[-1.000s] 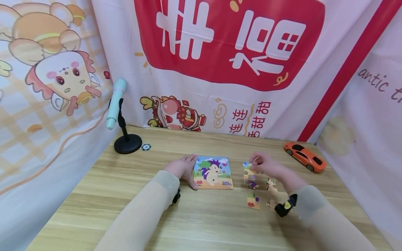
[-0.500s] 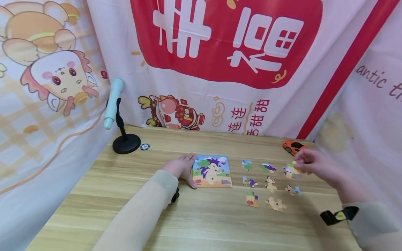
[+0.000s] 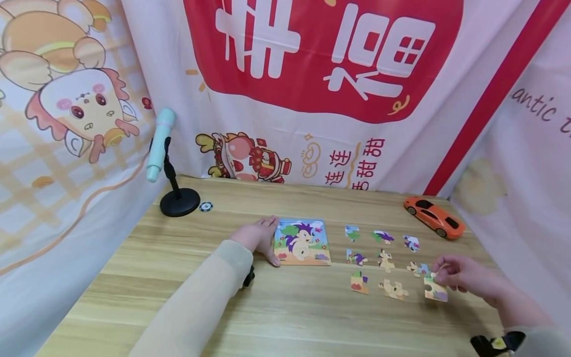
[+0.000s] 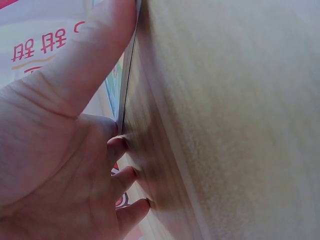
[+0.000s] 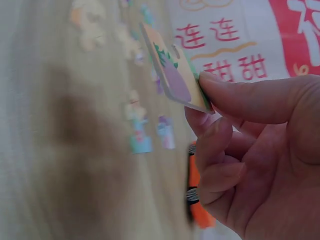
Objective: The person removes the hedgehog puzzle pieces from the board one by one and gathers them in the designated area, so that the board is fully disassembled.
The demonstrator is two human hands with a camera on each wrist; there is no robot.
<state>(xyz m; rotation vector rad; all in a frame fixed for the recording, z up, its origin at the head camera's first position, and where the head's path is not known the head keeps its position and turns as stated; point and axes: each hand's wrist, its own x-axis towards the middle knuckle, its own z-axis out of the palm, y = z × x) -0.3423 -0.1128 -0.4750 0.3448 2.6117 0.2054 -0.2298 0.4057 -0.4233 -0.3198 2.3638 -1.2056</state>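
Note:
My left hand (image 3: 259, 240) rests at the left edge of a square puzzle board (image 3: 303, 243) with a purple-haired hedgehog picture. Its thumb and fingers are spread along that edge, and in the left wrist view the fingertips (image 4: 131, 176) touch the table. Over to the right, my right hand (image 3: 468, 278) pinches a puzzle piece (image 5: 175, 75) between thumb and fingers, tilted and just off the table. This piece is orange, green and purple. Several loose pieces, such as a bodied one (image 3: 392, 289) and a top right one (image 3: 411, 243), lie in rough rows between board and hand.
An orange toy car (image 3: 433, 217) stands at the back right. Back left are a microphone (image 3: 160, 144) on a black stand (image 3: 180, 202) and a poker chip (image 3: 206, 206). Printed cloth (image 3: 312, 99) hangs along the table's far edge and sides.
My right hand has carried the puzzle piece rightward from the left column, past the top right piece, then toward the near side at lower right. My left hand stays at the board's edge.

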